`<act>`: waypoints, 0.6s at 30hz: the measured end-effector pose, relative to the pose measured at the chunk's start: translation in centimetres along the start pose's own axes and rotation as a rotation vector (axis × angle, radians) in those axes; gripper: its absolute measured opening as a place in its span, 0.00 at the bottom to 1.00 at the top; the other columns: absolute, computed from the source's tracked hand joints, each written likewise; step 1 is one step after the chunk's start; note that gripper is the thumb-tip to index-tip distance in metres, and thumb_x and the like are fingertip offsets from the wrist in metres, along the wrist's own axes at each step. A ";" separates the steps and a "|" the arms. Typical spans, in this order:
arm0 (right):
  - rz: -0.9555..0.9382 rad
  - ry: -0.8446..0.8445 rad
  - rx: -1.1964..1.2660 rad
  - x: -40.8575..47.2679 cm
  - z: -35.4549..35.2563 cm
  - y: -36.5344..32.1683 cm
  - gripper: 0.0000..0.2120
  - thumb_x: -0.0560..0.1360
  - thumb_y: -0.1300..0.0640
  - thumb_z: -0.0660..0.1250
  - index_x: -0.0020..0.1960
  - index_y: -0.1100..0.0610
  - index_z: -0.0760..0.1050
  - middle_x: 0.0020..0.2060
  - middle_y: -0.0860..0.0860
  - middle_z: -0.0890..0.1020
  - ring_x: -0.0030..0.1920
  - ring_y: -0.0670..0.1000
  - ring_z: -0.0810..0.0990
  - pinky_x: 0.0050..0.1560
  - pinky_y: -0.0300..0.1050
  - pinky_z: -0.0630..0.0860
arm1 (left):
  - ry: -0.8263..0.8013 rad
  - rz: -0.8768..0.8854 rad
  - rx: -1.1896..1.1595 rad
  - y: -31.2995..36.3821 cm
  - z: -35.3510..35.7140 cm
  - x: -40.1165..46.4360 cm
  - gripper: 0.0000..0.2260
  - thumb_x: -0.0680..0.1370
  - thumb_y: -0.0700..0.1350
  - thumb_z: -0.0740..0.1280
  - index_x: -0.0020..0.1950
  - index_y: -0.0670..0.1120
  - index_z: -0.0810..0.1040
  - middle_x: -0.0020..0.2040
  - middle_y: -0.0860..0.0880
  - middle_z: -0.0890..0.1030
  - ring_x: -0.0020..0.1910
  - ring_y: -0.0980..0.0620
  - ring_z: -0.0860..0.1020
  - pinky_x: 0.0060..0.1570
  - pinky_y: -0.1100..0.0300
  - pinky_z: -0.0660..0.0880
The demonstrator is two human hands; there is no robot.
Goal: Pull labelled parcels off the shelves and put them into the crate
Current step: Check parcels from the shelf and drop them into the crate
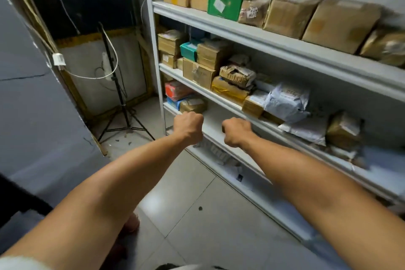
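- Brown cardboard parcels (291,14) fill most of the white shelves (263,35); a green box (223,3), grey poly mailer (287,101) and red/blue packs (176,92) sit among them.
- Step in hand, by my read: between picks. Both arms reach fwd toward the lower shelf, nothing carried.
- Left hand (189,126): grip clenched into a fist, holds nothing; it's in front of the shelf edge, near a small brown parcel (192,105).
- Right hand (235,131): also curled, seen from the back; appears empty, at the shelf lip. Can't tell if it touches the lip.
- Crate: not in view, so drop-off spot unknown.
- Next move prob. calls for uncurling fingers, choosing a parcel w/ a visible label and getting both hands round it; the mailer will sag, boxes should lift rigid.
- Labels: white stickers show on the green box and mailer; frame is blurred, text unreadable.
- Light stand (118,98) stands on the tiled floor (208,215) left of the shelves.
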State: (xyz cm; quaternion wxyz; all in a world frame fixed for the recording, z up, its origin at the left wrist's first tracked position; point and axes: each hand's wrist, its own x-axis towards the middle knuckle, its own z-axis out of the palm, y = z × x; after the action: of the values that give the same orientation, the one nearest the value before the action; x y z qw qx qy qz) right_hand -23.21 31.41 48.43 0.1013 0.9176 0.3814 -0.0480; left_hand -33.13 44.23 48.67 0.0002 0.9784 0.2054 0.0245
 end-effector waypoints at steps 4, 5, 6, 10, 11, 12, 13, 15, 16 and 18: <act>0.101 -0.036 0.017 0.0 0.7 0.5 0.14 0.75 0.60 0.65 0.59 0.54 0.78 0.55 0.54 0.82 0.57 0.57 0.81 0.51 0.49 0.76 | -0.006 0.105 0.005 0.7 1.2 1.3 0.09 0.74 0.42 0.69 0.53 0.47 0.81 0.48 0.45 0.81 0.47 0.44 0.79 0.42 0.54 0.73; 0.114 -0.042 0.023 -0.1 1.0 0.4 0.14 0.75 0.60 0.66 0.59 0.54 0.78 0.55 0.54 0.82 0.57 0.58 0.81 0.51 0.49 0.76 | -0.012 0.123 0.009 0.7 1.6 1.5 0.09 0.73 0.42 0.69 0.53 0.47 0.81 0.48 0.45 0.81 0.47 0.43 0.80 0.42 0.54 0.74; 0.119 -0.047 0.025 -0.1 1.3 0.3 0.14 0.75 0.60 0.66 0.60 0.53 0.78 0.55 0.54 0.82 0.58 0.57 0.81 0.52 0.49 0.76 | -0.014 0.134 0.018 0.6 2.0 1.6 0.09 0.73 0.42 0.69 0.52 0.47 0.81 0.48 0.45 0.81 0.48 0.43 0.80 0.43 0.53 0.74; 0.149 -0.101 0.043 0.6 2.8 -1.0 0.14 0.73 0.60 0.68 0.59 0.53 0.80 0.55 0.54 0.83 0.57 0.58 0.82 0.54 0.49 0.79 | -0.058 0.166 0.005 -0.3 4.1 2.8 0.09 0.74 0.41 0.67 0.53 0.46 0.81 0.48 0.45 0.81 0.49 0.43 0.79 0.43 0.53 0.73; 0.152 -0.113 0.042 0.9 3.3 -1.3 0.14 0.72 0.60 0.69 0.58 0.53 0.80 0.54 0.54 0.83 0.56 0.58 0.82 0.54 0.50 0.80 | -0.066 0.168 0.008 -0.7 4.6 3.0 0.09 0.75 0.42 0.67 0.54 0.46 0.81 0.48 0.45 0.81 0.49 0.43 0.79 0.42 0.53 0.73; 0.153 -0.122 0.043 1.5 3.7 -1.7 0.14 0.72 0.60 0.69 0.57 0.53 0.80 0.53 0.54 0.83 0.56 0.58 0.82 0.54 0.51 0.80 | -0.071 0.171 0.013 -1.1 5.1 3.4 0.09 0.75 0.42 0.67 0.54 0.46 0.81 0.48 0.45 0.81 0.49 0.43 0.79 0.42 0.54 0.73; 0.152 -0.126 0.047 2.1 4.0 -2.0 0.13 0.72 0.60 0.69 0.56 0.53 0.80 0.52 0.54 0.83 0.55 0.58 0.82 0.53 0.51 0.80 | -0.075 0.173 0.012 -1.6 5.5 3.8 0.09 0.75 0.42 0.67 0.55 0.46 0.81 0.48 0.45 0.80 0.49 0.44 0.78 0.42 0.54 0.72; 0.142 -0.131 0.050 3.7 4.5 -2.6 0.11 0.73 0.60 0.68 0.54 0.52 0.80 0.51 0.54 0.83 0.54 0.57 0.82 0.51 0.49 0.79 | -0.084 0.172 -0.010 -2.8 6.6 5.0 0.11 0.76 0.42 0.67 0.57 0.45 0.81 0.50 0.44 0.79 0.52 0.44 0.77 0.42 0.54 0.69; 0.134 -0.136 0.049 4.7 4.7 -2.8 0.11 0.73 0.60 0.67 0.54 0.52 0.80 0.51 0.53 0.83 0.53 0.57 0.82 0.49 0.48 0.78 | -0.088 0.168 -0.018 -3.5 7.0 5.6 0.11 0.76 0.43 0.68 0.58 0.45 0.81 0.51 0.45 0.78 0.53 0.44 0.76 0.42 0.54 0.69; 0.118 -0.150 0.061 6.9 4.8 -3.1 0.10 0.73 0.59 0.67 0.54 0.52 0.79 0.51 0.53 0.83 0.53 0.57 0.82 0.47 0.47 0.76 | -0.102 0.155 -0.031 -4.8 7.8 6.8 0.11 0.76 0.42 0.68 0.58 0.44 0.80 0.50 0.45 0.77 0.52 0.45 0.75 0.42 0.54 0.68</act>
State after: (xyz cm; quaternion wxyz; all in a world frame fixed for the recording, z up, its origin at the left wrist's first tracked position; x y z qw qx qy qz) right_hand -20.58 37.25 42.11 0.1043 0.9350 0.3163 -0.1222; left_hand -28.49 51.48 41.18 0.0238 0.9912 0.1282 -0.0223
